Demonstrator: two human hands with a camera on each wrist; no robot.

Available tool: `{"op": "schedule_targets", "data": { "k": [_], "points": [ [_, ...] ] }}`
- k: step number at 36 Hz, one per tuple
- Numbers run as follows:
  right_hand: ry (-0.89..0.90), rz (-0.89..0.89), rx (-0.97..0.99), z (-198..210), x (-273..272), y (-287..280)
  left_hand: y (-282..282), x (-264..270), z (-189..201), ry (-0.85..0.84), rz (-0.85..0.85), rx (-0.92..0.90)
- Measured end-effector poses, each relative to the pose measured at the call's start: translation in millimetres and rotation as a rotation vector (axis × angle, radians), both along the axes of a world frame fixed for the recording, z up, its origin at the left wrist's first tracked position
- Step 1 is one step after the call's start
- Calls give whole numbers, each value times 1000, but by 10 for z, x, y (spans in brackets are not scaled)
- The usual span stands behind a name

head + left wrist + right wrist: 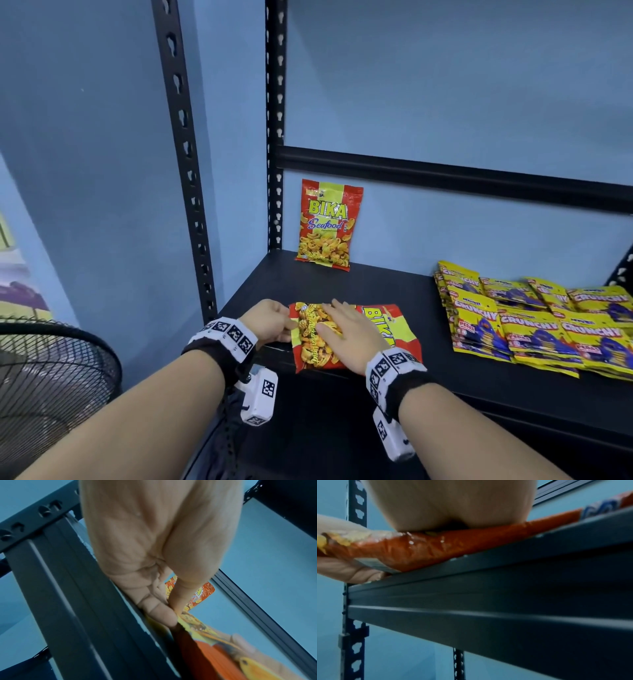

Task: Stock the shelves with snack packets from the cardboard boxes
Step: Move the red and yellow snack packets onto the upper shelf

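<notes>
red and yellow foil snack packet [356, 337], lying flat at front left edge of black metal shelf [394, 287], near corner overhanging. judged light, air-filled, crinkly, slick-surfaced, contents brittle; best gripped at crimped end seams, not squeezed mid-body. left hand [270, 323]: thumb and fingers pinching left end of packet, fingertips [169, 616] tucked under overhanging edge. right hand [349, 334]: flat, fingers extended, palm pressing on top, nothing grasped. identical red and yellow packet standing upright [327, 224] against rear wall.
</notes>
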State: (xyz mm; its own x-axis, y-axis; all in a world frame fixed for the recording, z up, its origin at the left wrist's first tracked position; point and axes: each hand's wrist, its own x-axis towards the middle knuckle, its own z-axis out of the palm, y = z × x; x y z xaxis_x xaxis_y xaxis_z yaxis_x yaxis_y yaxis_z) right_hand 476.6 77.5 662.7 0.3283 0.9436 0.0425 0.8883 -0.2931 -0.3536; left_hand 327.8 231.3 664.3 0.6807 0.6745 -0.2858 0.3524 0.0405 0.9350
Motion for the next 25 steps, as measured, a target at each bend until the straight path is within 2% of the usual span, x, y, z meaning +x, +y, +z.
{"op": "schedule_targets", "data": {
  "k": [4, 12, 20, 25],
  "points": [
    [-45, -19, 0, -29, 35, -43, -10, -13, -21, -36, -5, -19],
    [-95, -124, -119, -43, 164, -133, 4, -28, -47, -17, -26, 31],
    [-13, -320, -238, -152, 498, -356, -23, -25, -17, 22, -30, 69],
    [-28, -323, -292, -151, 624, -466, -62, -13, 54, 65, -50, 111]
  ]
}}
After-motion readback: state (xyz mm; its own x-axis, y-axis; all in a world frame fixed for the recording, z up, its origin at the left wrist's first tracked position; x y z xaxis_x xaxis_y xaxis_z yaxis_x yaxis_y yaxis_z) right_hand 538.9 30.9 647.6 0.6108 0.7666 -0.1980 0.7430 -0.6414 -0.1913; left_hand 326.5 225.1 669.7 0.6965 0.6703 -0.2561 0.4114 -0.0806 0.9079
